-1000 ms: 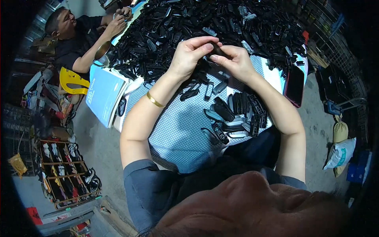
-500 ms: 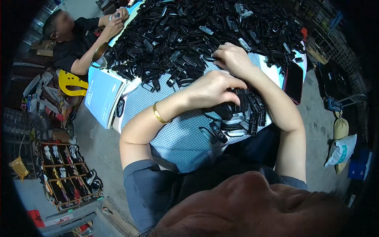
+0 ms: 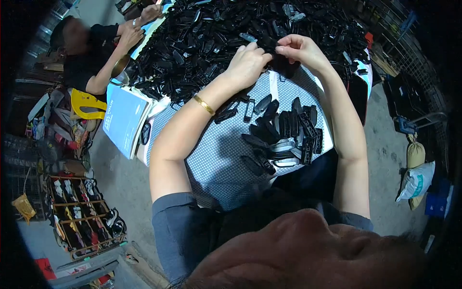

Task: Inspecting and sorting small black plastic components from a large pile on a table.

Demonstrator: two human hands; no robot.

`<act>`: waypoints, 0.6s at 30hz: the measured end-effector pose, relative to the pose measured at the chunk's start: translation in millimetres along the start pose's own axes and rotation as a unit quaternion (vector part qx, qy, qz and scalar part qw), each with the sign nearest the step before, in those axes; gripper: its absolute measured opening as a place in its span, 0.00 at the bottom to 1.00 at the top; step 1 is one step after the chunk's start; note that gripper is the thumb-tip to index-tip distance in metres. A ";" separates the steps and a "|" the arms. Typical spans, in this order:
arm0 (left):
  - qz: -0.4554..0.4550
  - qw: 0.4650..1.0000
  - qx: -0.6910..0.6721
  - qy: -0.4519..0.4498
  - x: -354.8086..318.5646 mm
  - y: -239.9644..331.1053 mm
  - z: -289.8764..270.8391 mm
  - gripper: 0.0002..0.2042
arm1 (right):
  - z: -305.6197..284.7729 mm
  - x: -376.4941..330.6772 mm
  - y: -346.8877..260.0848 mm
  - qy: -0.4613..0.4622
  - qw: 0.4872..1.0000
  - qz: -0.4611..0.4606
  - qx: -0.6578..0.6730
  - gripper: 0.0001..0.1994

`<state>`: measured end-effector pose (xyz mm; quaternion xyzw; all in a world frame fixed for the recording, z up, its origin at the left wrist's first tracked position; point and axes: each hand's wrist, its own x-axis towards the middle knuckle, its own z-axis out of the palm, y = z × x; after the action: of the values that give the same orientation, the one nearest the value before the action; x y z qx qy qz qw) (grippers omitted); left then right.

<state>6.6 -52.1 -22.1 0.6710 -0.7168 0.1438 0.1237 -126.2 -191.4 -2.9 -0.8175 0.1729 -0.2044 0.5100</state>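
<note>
A big heap of small black oblong plastic parts [image 3: 207, 53], some with silver faces, covers the far side of the table. My left hand [image 3: 249, 65] is at the heap's near edge, fingers curled down with the tips partly hidden. Just right of it, my right hand [image 3: 308, 52] has thumb and forefinger pinched together over the dark parts; whatever they hold is too dark to make out. Nearer me, a smaller group of the same parts [image 3: 288, 123] lies on the patterned table cover [image 3: 211, 159], several side by side, a few with silver sides up.
A blue book [image 3: 126, 120] lies at the table's left edge, beside a metal cup [image 3: 122, 70]. A dark phone [image 3: 357, 98] rests by my right forearm. Across the left corner a co-worker [image 3: 82, 53] sits near a yellow stool [image 3: 86, 103]. Sacks [image 3: 416, 180] stand at right.
Both my hands have moved away from me to the heap's edge, the left one up off the small group. That group now shows in full, with parts spread on its left.
</note>
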 end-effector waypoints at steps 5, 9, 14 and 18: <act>0.054 0.996 -0.042 0.050 -4.9 1.3 10.7 0.15 | 2.2 0.6 4.7 -0.092 0.943 -0.017 0.321 0.27; -0.096 0.952 -0.239 0.167 -12.0 3.5 -16.1 0.15 | 11.3 -4.1 1.3 -0.123 0.889 0.012 0.440 0.30; -0.291 0.695 -0.653 0.071 -26.2 -2.2 -38.3 0.12 | 24.5 -12.2 -5.0 -0.126 0.885 0.026 0.448 0.28; -0.282 0.603 -0.743 0.069 -36.3 -1.9 -35.2 0.16 | 33.6 -15.9 -16.0 -0.074 0.919 0.078 0.379 0.25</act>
<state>10.5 -5.5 -2.8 0.5047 -0.3417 -0.4342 0.6633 -121.4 -151.3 -4.2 -0.5594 0.1072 -0.1528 0.8076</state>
